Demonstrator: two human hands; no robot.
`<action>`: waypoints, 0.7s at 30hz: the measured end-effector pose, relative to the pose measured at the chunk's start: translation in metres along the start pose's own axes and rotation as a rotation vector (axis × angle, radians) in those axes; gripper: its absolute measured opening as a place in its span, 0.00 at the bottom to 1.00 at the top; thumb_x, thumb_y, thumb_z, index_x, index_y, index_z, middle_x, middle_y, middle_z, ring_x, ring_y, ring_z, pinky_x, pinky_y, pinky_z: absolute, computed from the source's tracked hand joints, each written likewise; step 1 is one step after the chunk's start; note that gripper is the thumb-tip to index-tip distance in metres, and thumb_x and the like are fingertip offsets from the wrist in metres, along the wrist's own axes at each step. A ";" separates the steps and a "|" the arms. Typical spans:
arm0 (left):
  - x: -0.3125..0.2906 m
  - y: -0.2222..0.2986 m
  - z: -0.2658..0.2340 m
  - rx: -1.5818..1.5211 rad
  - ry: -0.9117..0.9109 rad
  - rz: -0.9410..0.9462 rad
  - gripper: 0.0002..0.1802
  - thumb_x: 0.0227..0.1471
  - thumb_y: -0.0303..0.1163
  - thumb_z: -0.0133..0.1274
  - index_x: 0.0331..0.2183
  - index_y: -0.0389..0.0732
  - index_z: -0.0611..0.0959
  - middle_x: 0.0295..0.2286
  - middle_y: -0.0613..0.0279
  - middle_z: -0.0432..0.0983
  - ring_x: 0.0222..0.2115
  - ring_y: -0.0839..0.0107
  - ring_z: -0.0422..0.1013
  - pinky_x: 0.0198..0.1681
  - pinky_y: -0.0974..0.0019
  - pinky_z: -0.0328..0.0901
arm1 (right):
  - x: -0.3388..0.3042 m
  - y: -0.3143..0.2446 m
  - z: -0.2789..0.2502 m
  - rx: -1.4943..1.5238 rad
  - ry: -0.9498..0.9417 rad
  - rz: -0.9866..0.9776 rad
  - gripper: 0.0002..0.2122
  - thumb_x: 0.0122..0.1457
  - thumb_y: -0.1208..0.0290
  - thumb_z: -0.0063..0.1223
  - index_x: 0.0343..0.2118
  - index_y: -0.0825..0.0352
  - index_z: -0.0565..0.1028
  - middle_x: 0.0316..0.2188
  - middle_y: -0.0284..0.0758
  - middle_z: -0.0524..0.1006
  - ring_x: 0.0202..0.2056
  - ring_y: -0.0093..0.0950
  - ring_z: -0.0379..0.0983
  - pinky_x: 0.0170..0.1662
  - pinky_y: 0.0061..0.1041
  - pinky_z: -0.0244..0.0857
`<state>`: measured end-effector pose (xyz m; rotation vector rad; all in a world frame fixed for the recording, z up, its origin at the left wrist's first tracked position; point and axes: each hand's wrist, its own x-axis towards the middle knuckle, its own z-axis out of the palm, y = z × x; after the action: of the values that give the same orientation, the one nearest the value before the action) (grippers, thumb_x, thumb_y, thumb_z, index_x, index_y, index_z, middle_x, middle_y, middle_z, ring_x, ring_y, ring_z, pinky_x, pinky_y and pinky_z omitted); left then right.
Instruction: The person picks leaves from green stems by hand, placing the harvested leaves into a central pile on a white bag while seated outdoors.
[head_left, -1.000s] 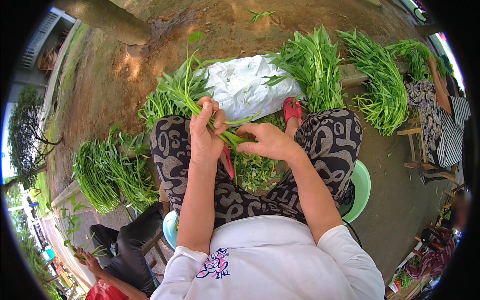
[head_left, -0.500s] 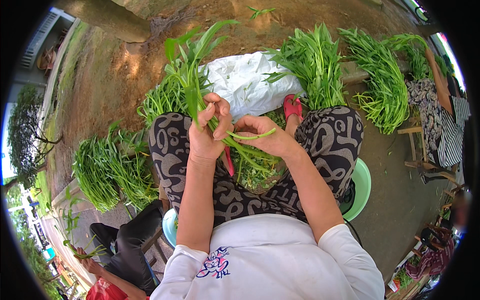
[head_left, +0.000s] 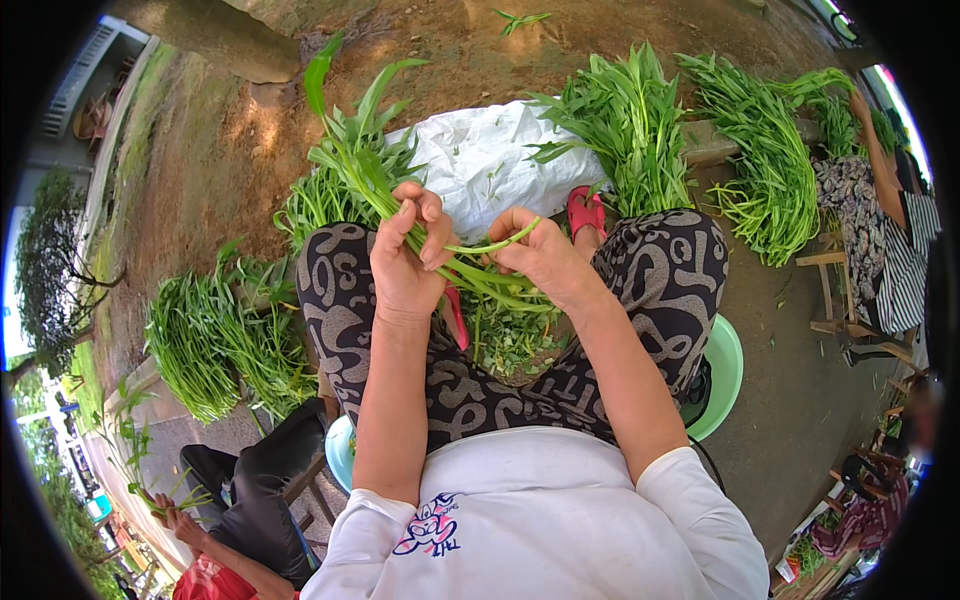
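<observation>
Above my lap, my left hand (head_left: 408, 255) is closed round a small bunch of water spinach (head_left: 365, 170). Its long leaves point up and away to the left, and the bare stems run toward my right. My right hand (head_left: 548, 262) pinches the stem end of that bunch, thumb and fingers pressed together. One stem curves up over the right fingers. Below both hands, cut leaves and stem bits (head_left: 512, 345) lie in a pile between my legs.
A white plastic sack (head_left: 490, 165) lies ahead of my feet. Water spinach heaps lie at right (head_left: 635, 130), further right (head_left: 765, 165) and left (head_left: 225, 335). A green basin (head_left: 725, 375) is beside my right leg, a pale blue one (head_left: 340, 452) at left. Other people sit on both sides.
The leafy end of the bunch has tipped further left. My right hand has shifted slightly, its fingers rising and bending round the stem ends.
</observation>
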<state>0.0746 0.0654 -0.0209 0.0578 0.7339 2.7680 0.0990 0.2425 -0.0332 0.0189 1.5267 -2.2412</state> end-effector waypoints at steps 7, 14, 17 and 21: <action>0.000 -0.001 0.000 0.024 0.061 0.041 0.07 0.55 0.30 0.47 0.38 0.45 0.73 0.27 0.68 0.69 0.17 0.80 0.58 0.16 0.78 0.52 | 0.007 0.008 -0.007 -0.071 0.065 -0.037 0.08 0.51 0.78 0.48 0.34 0.71 0.69 0.26 0.31 0.73 0.27 0.17 0.67 0.31 0.16 0.60; 0.001 -0.001 -0.002 -0.027 0.091 0.056 0.06 0.57 0.28 0.44 0.38 0.43 0.73 0.29 0.68 0.68 0.19 0.79 0.58 0.18 0.77 0.54 | 0.011 0.017 -0.012 -0.255 0.196 -0.122 0.08 0.50 0.78 0.48 0.34 0.72 0.69 0.27 0.34 0.72 0.29 0.21 0.68 0.33 0.21 0.63; 0.001 0.010 -0.010 -0.074 0.050 0.105 0.06 0.57 0.28 0.44 0.38 0.44 0.73 0.29 0.68 0.67 0.20 0.79 0.58 0.19 0.76 0.56 | 0.012 0.013 -0.021 -0.527 0.374 -0.174 0.08 0.52 0.77 0.49 0.35 0.72 0.70 0.26 0.32 0.72 0.27 0.20 0.66 0.32 0.19 0.61; 0.004 0.019 -0.010 -0.094 0.114 0.113 0.06 0.59 0.28 0.42 0.39 0.44 0.72 0.28 0.69 0.65 0.21 0.79 0.58 0.22 0.76 0.57 | 0.008 0.003 -0.029 -0.613 0.503 -0.285 0.10 0.51 0.74 0.52 0.36 0.71 0.70 0.28 0.41 0.74 0.28 0.34 0.71 0.35 0.30 0.65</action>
<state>0.0651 0.0461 -0.0200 -0.0801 0.6446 2.9299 0.0863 0.2648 -0.0492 0.2070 2.5798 -1.9504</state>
